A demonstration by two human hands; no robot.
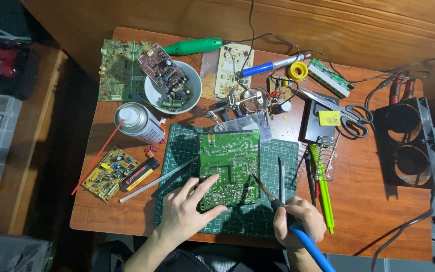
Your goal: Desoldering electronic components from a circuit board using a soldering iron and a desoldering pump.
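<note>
Head view, nearest edge first: the right hand (299,221) is closed around the blue handle of a soldering iron (278,206), whose shaft slants up and to the left so that its tip comes to the lower right edge of the green circuit board (229,168). The board thus lies up and to the left of that hand, along the line of the iron. The left hand (187,209) is nearer to the board still: it lies flat and spread, fingers (208,185) resting on the lower left corner and the thumb along the bottom edge, pressing rather than gripping. The board sits solder side up on a green cutting mat (273,221), its long axis running away from the person, slightly tilted. Just right of the iron's tip a dark slim tool (281,176) lies on the mat, parallel to the board's right edge. Farther off on the tabletop (368,211) stand a spray can (139,122), a white bowl (153,95) holding a smaller board, a helping-hands magnifier (254,99), scissors (348,115) and a second iron with a blue grip (270,66).
</note>
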